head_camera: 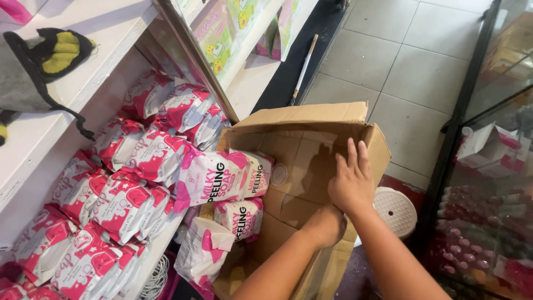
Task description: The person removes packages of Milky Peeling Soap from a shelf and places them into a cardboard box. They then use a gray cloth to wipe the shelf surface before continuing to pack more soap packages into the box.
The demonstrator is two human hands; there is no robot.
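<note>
The white shelf [33,166] is running along the left side, and its lower tier is carrying a dense stack of pink-and-white soap packets [127,183]; the near end of that stack is being cut off by the bottom edge of the view. The upper tier is showing only a dark fabric item with yellow patches [53,53], partly out of frame on the left.

The cardboard box [302,161] is standing tipped on the tiled floor [388,61] just right of the shelf, its open side facing the camera. Three more packets of the same kind are lying against its left inner wall [244,194], and a further one is sagging below them near the box's near-left corner.

The right hand [351,183] is resting flat on the box's right inner wall, fingers spread and closed on nothing. The left hand [325,225] is reaching down inside the box just below it, touching or nearly touching the right wrist; its fingers are turning away from the camera, so I cannot tell whether it is holding anything.

A white perforated round lid or stool top [395,211] is lying just beside the box on the right, partly hidden behind the forearm. A glass display case [488,183] is standing at the far right; its contents are blurred by reflections.
</note>
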